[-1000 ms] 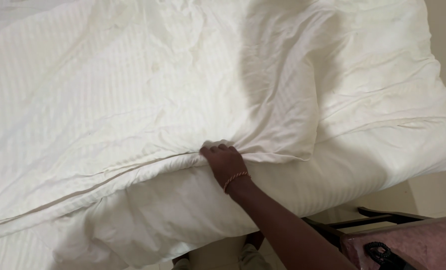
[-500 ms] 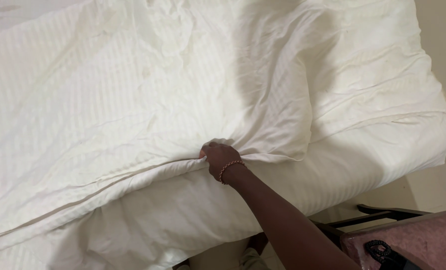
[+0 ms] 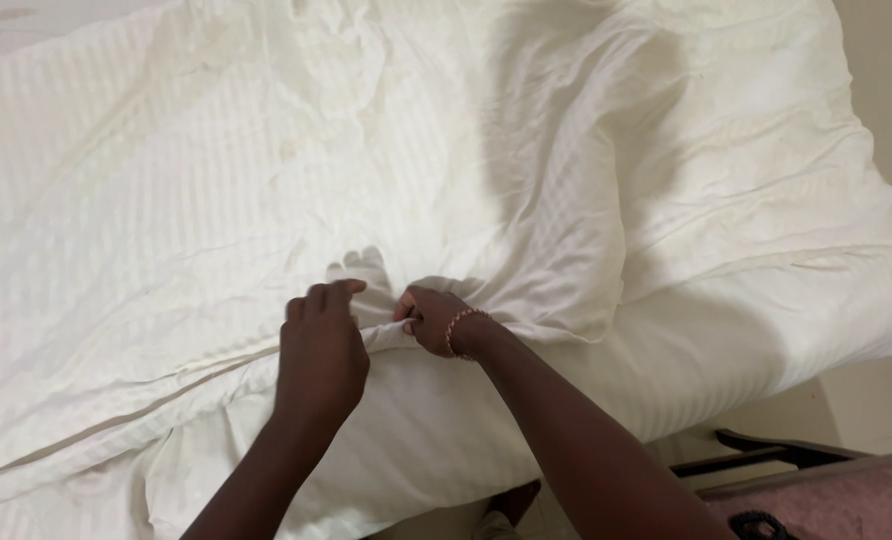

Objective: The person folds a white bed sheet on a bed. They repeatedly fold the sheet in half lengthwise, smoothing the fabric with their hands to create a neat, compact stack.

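A white striped duvet cover (image 3: 266,200) lies spread and wrinkled over a bed. My right hand (image 3: 431,318), with a beaded bracelet on its wrist, grips a bunched fold at the cover's near edge. My left hand (image 3: 321,345) is beside it, fingers pinching the same edge of the cover a little to the left. Under the edge the white mattress sheet (image 3: 666,350) shows along the bed's side.
The bed's right corner (image 3: 886,290) drops off to a pale floor (image 3: 866,410). A dark frame and a pink cushioned seat (image 3: 816,495) stand at the lower right. My foot (image 3: 511,505) shows below the mattress side.
My left hand has come into view and taken hold of the cover's edge next to my right hand, which keeps its grip at the same spot.
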